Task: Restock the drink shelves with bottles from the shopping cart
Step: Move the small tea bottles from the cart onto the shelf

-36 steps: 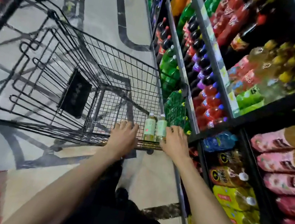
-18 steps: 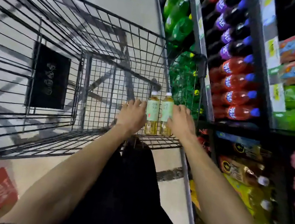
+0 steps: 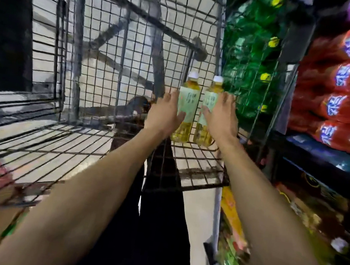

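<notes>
Amber, white-capped left bottle [image 3: 188,98] sits in the left hand's [image 3: 163,114] grip, right bottle [image 3: 209,101] in the right hand's [image 3: 222,119]; label print unreadable.

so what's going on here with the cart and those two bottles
A person is reaching into the shopping cart with both hands. The left hand grips the left bottle and the right hand grips the right bottle, thumbs across the pale labels. Both bottles stand upright side by side on the cart's wire floor, on the side next to the drink shelves, not yet lifted out.
</notes>
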